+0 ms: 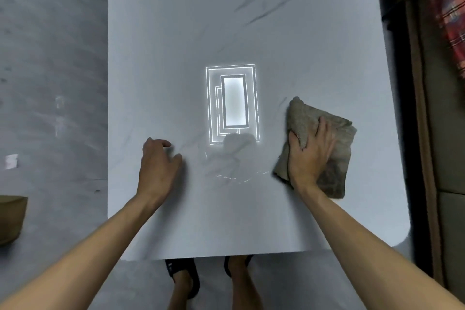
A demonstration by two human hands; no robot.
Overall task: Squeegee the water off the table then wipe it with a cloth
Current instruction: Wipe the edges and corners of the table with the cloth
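A glossy white marble-patterned table (251, 20) fills the middle of the view. On its right side lies a folded grey-brown cloth (337, 156). My right hand (310, 156) lies on top of the cloth, fingers spread forward and thumb tucked round a fold at its left edge. My left hand (158, 166) rests on the bare table to the left, fingers loosely bent and holding nothing. A thin wet streak (239, 177) glints on the surface between my hands. No squeegee is in view.
A ceiling light's reflection (232, 103) shines in the tabletop's middle. Grey floor (50, 58) lies to the left, with a brown box corner (11, 219). A dark frame and red plaid fabric (448, 7) border the right. My feet in sandals (183, 277) stand below the near edge.
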